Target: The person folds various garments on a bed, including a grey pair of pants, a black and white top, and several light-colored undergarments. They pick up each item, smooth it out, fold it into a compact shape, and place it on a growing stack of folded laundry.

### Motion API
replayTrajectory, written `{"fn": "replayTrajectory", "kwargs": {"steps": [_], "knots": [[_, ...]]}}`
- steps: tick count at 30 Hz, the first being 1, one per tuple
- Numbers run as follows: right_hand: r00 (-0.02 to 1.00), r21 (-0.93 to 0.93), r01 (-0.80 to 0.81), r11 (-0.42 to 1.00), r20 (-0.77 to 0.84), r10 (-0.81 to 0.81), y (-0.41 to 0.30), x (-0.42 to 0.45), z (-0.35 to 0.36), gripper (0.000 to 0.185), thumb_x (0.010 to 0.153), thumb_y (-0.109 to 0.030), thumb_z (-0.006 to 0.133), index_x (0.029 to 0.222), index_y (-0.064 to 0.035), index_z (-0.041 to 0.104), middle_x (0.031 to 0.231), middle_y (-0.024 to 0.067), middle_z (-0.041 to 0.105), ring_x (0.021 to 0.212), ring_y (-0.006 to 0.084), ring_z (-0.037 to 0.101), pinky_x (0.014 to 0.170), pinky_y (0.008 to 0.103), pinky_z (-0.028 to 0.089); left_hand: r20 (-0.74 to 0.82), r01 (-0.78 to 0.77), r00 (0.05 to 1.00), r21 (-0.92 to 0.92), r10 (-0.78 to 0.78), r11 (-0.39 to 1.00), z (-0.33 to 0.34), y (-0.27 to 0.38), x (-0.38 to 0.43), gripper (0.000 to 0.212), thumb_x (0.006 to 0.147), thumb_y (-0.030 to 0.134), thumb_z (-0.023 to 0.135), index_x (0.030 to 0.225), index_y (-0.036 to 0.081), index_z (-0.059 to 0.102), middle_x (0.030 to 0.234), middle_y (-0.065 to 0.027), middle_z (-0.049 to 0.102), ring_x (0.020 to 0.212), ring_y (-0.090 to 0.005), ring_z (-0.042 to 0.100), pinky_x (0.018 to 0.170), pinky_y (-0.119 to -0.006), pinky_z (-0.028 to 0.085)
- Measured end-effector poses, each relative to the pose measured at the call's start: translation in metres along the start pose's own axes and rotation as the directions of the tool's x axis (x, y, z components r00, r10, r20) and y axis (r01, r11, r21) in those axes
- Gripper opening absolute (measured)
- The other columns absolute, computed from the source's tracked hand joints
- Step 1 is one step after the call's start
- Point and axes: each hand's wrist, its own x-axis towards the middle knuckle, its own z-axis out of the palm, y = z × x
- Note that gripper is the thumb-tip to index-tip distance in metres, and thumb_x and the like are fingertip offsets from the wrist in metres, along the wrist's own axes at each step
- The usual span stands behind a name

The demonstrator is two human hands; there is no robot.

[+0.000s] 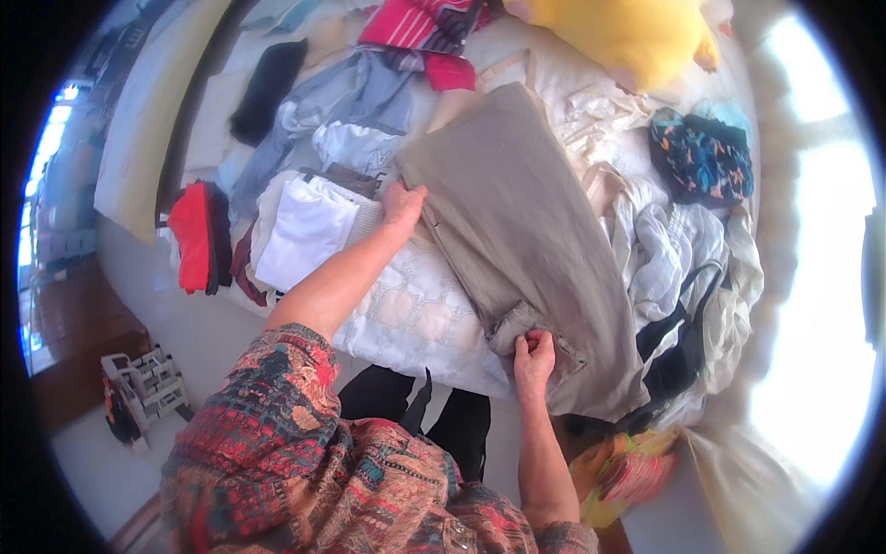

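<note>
A grey-brown cloth garment (pixel 512 187) lies spread at a slant across the bed (pixel 429 298), its near end by the mattress edge. My left hand (pixel 404 205) grips its left edge about midway up. Lower down, my right hand (pixel 534 352) pinches a bunched, turned-back part of the same cloth. Just left of my left hand, folded white cloth (pixel 308 232) rests on a ribbed cream piece.
Grey-blue clothing (pixel 339 104), a black folded item (pixel 268 90) and red folded cloth (pixel 190 239) lie leftward. Loose white garments (pixel 671 242) and a dark floral bundle (pixel 702 158) are rightward. A yellow plush (pixel 623 34) sits at the back. A white rack (pixel 149 391) stands on the floor.
</note>
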Motion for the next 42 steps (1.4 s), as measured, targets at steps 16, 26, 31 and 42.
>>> {"fn": "replayTrajectory", "kwargs": {"steps": [16, 26, 31, 42], "knots": [[0.990, 0.125, 0.059, 0.990, -0.131, -0.042, -0.019, -0.031, -0.020, 0.016, 0.071, -0.006, 0.061, 0.084, -0.0033, 0.052, 0.071, 0.0072, 0.051, 0.057, 0.0167, 0.050, 0.055, 0.0288, 0.043, 0.281, 0.293, 0.942, -0.435, -0.181, 0.852, -0.011, 0.052, 0.020, 0.032, 0.078, 0.013, 0.056, 0.107, 0.000, 0.053, 0.106, -0.0114, 0.056, 0.099, -0.0244, 0.054, 0.085, -0.035, 0.044], [0.614, 0.600, -0.129, 0.790, -0.577, 0.539, 0.044, -0.061, -0.046, 0.018, 0.073, -0.005, 0.061, 0.088, -0.0036, 0.051, 0.078, -0.0007, 0.050, 0.068, 0.0070, 0.045, 0.061, 0.0208, 0.040, 0.378, 0.284, 0.918, -0.408, -0.123, 0.868, -0.025, 0.066, 0.041, 0.039, 0.077, 0.015, 0.059, 0.112, 0.002, 0.050, 0.112, -0.0141, 0.054, 0.104, -0.0307, 0.051, 0.088, -0.044, 0.042], [0.416, 0.902, -0.293, 0.316, -0.177, 0.892, 0.128, -0.086, -0.066, 0.032, 0.069, -0.021, 0.068, 0.091, -0.0063, 0.049, 0.078, 0.0018, 0.049, 0.068, 0.0125, 0.045, 0.058, 0.0276, 0.038, 0.011, -0.091, 0.996, 0.289, 0.092, 0.953, -0.023, 0.070, 0.029, 0.044, 0.073, 0.024, 0.062, 0.109, 0.000, 0.052, 0.101, -0.0136, 0.056, 0.091, -0.0260, 0.054, 0.080, -0.038, 0.043], [0.648, 0.972, -0.209, 0.112, 0.052, 0.759, 0.133, -0.088, -0.062, 0.040, 0.071, -0.020, 0.070, 0.098, -0.0060, 0.045, 0.074, -0.0011, 0.048, 0.057, 0.0074, 0.045, 0.046, 0.0244, 0.040, 0.972, -0.625, 0.119, -0.084, 0.201, 0.776, 0.087, 0.004, -0.286, 0.041, 0.075, 0.012, 0.060, 0.113, 0.004, 0.049, 0.095, -0.0067, 0.051, 0.085, -0.0143, 0.051, 0.075, -0.027, 0.045]]}}
